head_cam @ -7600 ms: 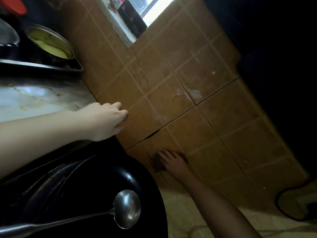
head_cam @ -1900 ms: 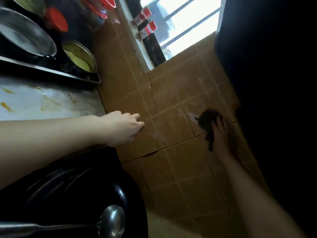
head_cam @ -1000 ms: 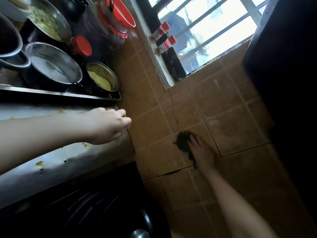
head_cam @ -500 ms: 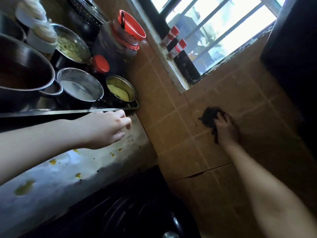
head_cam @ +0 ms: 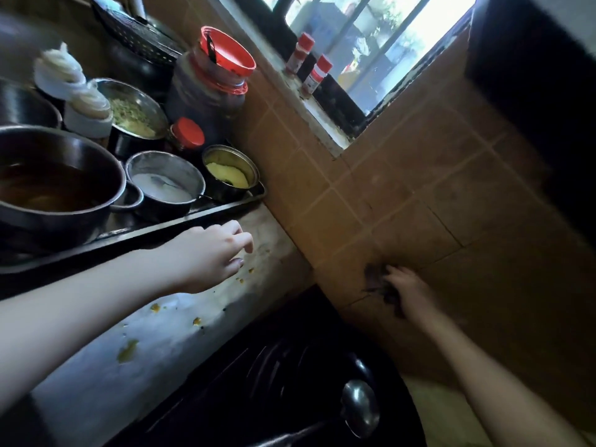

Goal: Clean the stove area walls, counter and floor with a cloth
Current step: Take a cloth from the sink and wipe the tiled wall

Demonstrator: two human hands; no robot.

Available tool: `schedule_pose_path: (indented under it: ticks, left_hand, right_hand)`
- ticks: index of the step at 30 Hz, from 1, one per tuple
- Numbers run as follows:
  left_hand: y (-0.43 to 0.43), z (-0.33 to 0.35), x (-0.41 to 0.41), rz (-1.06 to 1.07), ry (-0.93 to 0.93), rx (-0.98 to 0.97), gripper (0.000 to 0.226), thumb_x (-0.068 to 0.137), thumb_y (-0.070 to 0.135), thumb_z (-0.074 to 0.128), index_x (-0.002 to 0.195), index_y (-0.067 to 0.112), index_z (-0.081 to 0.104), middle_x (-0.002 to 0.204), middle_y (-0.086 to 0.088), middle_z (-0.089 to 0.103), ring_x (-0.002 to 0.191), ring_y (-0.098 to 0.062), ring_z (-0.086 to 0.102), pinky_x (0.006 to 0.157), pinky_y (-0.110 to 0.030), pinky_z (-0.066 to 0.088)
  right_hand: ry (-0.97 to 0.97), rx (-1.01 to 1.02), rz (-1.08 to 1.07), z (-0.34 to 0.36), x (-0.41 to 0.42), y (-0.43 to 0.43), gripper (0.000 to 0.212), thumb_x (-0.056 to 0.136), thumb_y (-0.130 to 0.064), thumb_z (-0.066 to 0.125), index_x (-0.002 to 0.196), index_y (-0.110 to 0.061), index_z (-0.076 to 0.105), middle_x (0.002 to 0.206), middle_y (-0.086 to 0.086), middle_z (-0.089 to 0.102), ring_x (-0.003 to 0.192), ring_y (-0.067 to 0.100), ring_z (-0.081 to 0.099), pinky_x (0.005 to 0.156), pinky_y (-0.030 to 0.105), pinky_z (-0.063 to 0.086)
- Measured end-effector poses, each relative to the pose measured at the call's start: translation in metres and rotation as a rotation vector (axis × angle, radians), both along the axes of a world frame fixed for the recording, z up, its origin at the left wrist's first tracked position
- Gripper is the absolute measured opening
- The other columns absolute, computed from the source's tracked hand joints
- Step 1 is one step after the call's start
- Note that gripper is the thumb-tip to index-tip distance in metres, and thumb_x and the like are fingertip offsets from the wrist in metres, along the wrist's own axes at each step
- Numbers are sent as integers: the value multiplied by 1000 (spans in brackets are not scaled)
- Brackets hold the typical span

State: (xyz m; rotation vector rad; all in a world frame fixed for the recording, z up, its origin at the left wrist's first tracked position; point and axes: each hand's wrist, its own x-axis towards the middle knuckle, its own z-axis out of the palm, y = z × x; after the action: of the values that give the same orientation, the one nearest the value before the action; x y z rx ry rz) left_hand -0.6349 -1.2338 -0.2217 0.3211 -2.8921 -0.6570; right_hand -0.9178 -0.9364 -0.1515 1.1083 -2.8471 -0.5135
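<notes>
Dragged lower down the wall (head_cam: 419, 195), the cloth (head_cam: 375, 279) is pressed by the flat-fingered right hand (head_cam: 411, 287) for scrubbing; the left hand (head_cam: 209, 253) is held loose and empty above the desk (head_cam: 161, 337).

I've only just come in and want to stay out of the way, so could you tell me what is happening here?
A person is cleaning a kitchen corner. The right hand presses a dark cloth flat against the brown tiled wall, below the window. The left hand, holding nothing, reaches over the counter, where yellow food bits lie unwiped. Pots stand on a tray behind, and a ladle lies in the black wok below.
</notes>
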Motion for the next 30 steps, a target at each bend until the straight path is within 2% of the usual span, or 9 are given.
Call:
schedule_pose_path:
  ticks: [5, 7, 10, 13, 16, 18, 25, 30]
  left_hand:
    - [18, 19, 8, -53, -6, 8, 25, 98, 36, 40, 122, 30, 45, 127, 7, 44, 89, -14, 51, 72, -27, 34]
    - [29, 28, 12, -86, -15, -1, 26, 98, 35, 40, 123, 29, 45, 128, 7, 43, 86, -14, 49, 71, -26, 32]
    - [42, 42, 19, -147, -9, 11, 27, 98, 33, 41, 123, 27, 46, 126, 4, 44, 78, -13, 41, 73, -28, 36]
    - [55, 54, 22, -224, 22, -20, 27, 98, 31, 41, 123, 25, 47, 124, 2, 45, 85, -19, 53, 79, -34, 46]
    - [76, 62, 20, -314, 44, -93, 28, 98, 30, 41, 126, 26, 45, 128, 2, 43, 99, -21, 55, 78, -32, 44]
    - [91, 63, 19, -363, 74, -110, 29, 98, 30, 41, 127, 26, 45, 129, 2, 41, 107, -21, 53, 81, -31, 41]
    - [162, 62, 24, -554, 108, -129, 31, 99, 35, 40, 129, 29, 42, 134, 6, 39, 115, -19, 51, 76, -29, 37]
    - [227, 61, 28, -666, 75, -141, 31, 99, 34, 40, 129, 27, 41, 134, 4, 40, 114, -20, 51, 86, -32, 41]
  right_hand:
    - [86, -201, 103, 16, 61, 1, 51, 81, 11, 51, 126, -11, 59, 143, 3, 46, 137, 19, 36, 108, 29, 32]
    - [100, -248, 118, 23, 87, 6, 52, 80, 13, 49, 125, -11, 60, 142, 3, 47, 136, 20, 37, 108, 30, 32]
    - [56, -283, 35, 28, 118, 19, 52, 81, 13, 47, 127, -9, 59, 145, 6, 44, 138, 21, 33, 111, 28, 26]
    - [5, -376, -45, 28, 147, 37, 56, 79, 16, 48, 129, -9, 56, 147, 7, 41, 140, 20, 29, 115, 29, 19]
    - [27, -360, -74, 20, 179, 66, 67, 76, 18, 47, 133, -17, 52, 149, -4, 38, 141, 14, 25, 114, 35, 27]
    - [32, -345, -62, 15, 198, 80, 68, 76, 17, 50, 133, -19, 52, 148, -4, 39, 141, 13, 27, 111, 33, 30]
    - [19, -417, -223, -2, 256, 156, 62, 82, 14, 45, 135, -19, 50, 150, -5, 37, 141, 11, 25, 112, 24, 21]
    - [10, -460, -313, -1, 285, 218, 55, 88, 8, 43, 136, -18, 49, 150, -5, 36, 141, 11, 26, 110, 17, 18]
